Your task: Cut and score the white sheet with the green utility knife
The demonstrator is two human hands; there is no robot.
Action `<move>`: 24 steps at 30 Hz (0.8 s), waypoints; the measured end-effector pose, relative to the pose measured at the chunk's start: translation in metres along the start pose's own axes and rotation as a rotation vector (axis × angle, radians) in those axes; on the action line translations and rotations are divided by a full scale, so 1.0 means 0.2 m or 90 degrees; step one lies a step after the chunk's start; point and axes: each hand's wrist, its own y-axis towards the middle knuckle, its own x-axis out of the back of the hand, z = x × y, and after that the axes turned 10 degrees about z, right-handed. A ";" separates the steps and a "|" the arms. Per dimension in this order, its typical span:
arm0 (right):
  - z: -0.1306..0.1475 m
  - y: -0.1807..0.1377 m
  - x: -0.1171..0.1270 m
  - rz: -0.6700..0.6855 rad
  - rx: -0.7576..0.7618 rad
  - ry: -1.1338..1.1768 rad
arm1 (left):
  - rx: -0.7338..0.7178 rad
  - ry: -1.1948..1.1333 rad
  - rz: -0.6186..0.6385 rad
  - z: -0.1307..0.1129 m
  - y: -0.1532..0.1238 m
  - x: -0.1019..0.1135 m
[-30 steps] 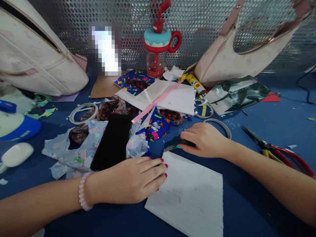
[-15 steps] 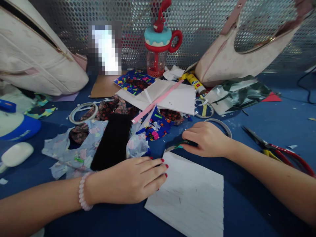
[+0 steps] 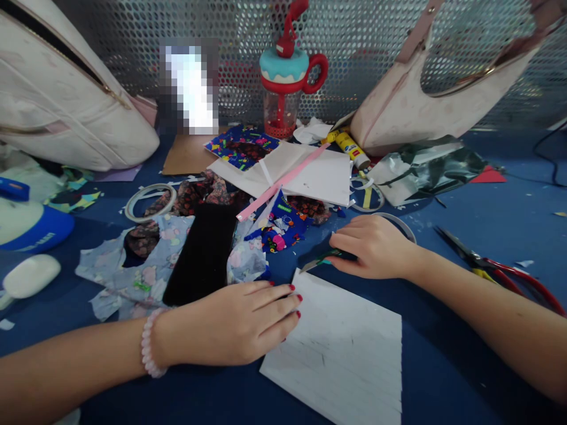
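Note:
My left hand (image 3: 234,321) lies flat with its fingers stretched out on the left edge of a white sheet (image 3: 345,348) with parallel lines across it. My right hand (image 3: 374,245) is closed round a small knife (image 3: 321,260) with a dark green handle. The blade tip touches the far corner of the sheet. A bead bracelet (image 3: 148,351) circles my left wrist.
Fabric scraps (image 3: 146,260) and a black strip (image 3: 201,254) lie to the left. Tape rolls (image 3: 148,200), white paper with a pink strip (image 3: 301,171), a glue stick (image 3: 349,147), a red cup (image 3: 283,88) and two bags (image 3: 66,100) stand behind. Red-handled scissors (image 3: 500,268) lie right.
My right hand has slid the knife slightly to the right and away along the sheet's far edge. My left hand has stayed put.

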 end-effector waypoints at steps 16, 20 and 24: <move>-0.01 -0.01 -0.01 0.001 0.015 0.005 | 0.000 0.003 -0.003 0.00 0.00 0.00; -0.01 -0.01 0.00 -0.006 0.028 0.005 | 0.001 -0.003 -0.010 0.00 0.00 0.00; -0.01 -0.01 0.00 0.000 0.020 -0.002 | 0.003 -0.007 -0.008 0.00 0.00 0.00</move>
